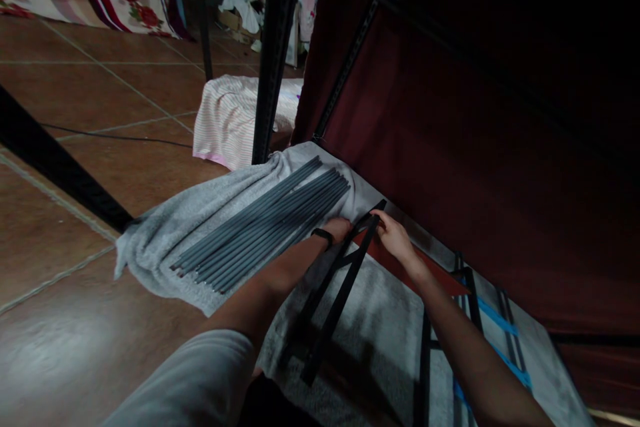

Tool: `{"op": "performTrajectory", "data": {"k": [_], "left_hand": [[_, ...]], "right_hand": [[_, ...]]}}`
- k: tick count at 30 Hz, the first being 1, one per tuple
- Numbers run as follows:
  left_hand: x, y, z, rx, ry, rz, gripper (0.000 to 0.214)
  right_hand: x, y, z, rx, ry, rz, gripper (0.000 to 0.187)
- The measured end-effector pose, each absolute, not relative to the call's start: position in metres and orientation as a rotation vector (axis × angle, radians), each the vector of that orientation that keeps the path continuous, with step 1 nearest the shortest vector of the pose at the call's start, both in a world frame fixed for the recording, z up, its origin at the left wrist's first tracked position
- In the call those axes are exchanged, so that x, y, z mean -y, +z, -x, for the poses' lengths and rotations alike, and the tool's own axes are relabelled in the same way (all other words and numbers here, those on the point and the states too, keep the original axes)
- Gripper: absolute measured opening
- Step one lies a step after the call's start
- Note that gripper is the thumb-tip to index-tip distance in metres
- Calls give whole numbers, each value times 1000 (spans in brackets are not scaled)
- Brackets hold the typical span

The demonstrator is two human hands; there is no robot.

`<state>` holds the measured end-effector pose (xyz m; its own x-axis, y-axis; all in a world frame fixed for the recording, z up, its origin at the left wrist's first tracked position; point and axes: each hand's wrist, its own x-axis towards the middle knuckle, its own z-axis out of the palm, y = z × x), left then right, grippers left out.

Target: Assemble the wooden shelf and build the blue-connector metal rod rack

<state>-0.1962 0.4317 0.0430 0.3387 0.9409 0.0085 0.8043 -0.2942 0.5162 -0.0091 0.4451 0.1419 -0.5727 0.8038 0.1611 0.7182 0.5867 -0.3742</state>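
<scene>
The grey towel (165,240) is serving as the only carrier in view. It is holding a bundle of grey rods (260,223), which are straight, thin and smooth, lying parallel and running toward 2 o'clock. The towel is showing a soft, napped surface and is wrinkling at its edges on the glossy brown tile floor (100,100).

At 4 o'clock from the bundle, the black frame (341,300) is lying on the same grey cloth. It is consisting of 2 flat matte bars converging at the upper end, joined by 1 short crosspiece.

The right hand (395,237) is pinching that upper end with its fingers closed. The left hand (341,227), wearing a black wristband (323,235), is curling against the frame; its grip cannot be told.

Dark red fabric (450,147) is hanging at 1 o'clock.
</scene>
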Motion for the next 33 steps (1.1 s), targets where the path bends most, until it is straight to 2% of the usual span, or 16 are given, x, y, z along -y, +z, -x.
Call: {"op": "performTrajectory", "data": {"k": [17,33], "left_hand": [[-430,45,191,-1507,443,-2244,29],[-431,43,198,-1523,444,-2179,24]], "right_hand": [[-444,143,10,2505,362,1241,50],[-444,142,9,2500,390,1230,51]]}}
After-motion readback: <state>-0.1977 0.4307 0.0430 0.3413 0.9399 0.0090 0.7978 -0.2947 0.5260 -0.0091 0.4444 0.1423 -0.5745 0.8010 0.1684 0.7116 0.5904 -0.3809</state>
